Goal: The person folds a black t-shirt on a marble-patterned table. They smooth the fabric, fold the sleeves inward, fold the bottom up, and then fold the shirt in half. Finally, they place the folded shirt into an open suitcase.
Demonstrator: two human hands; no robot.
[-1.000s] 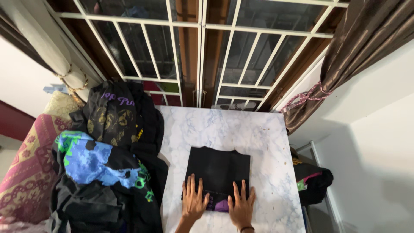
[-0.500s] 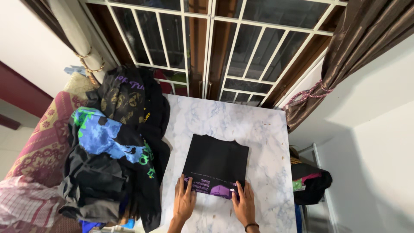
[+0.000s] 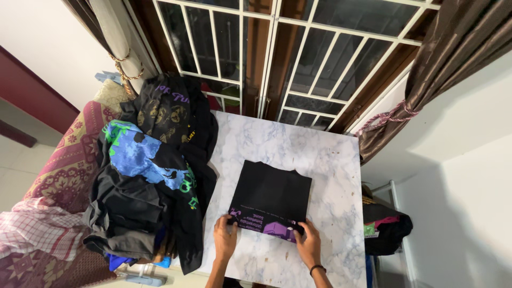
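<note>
Head view: the folded black shirt (image 3: 272, 197) lies flat on the marble table (image 3: 330, 160), stretching away from both hands. The left hand (image 3: 225, 237) and right hand (image 3: 308, 244) each pinch a near corner of its purple-printed edge, fingers closed.

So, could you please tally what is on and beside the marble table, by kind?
Folded black shirts on the marble table: 1, gripped at its near edge by the left hand and right hand
Piles of clothes: 1
Dark bags: 1
Total: 3
</note>
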